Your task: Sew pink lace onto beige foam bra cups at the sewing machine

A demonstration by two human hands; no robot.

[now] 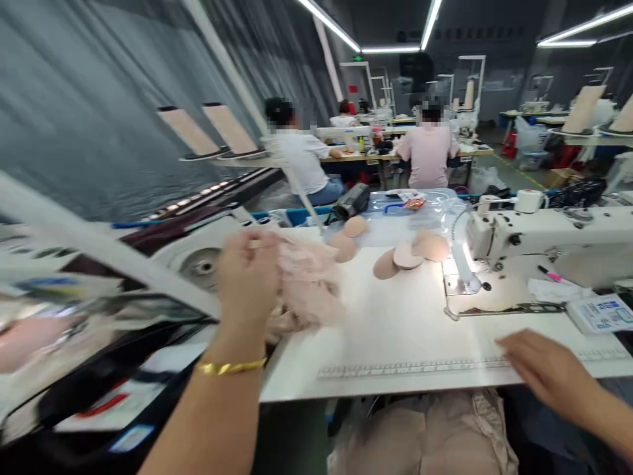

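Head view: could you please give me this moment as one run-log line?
left hand: gripping beige fabric | right hand: beside ruler strip | round beige pieces: on white table, near sewing machine

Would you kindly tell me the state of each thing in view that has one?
Left grip: closed on beige fabric
Beige fabric: bunched, blurred
Right grip: loosely open, nothing visible in it
Round pads: lying down, some overlapping
Sewing machine lamp: lit
Ceiling lights: on
Pink-and-black pen: lying down
Ruler: lying flat
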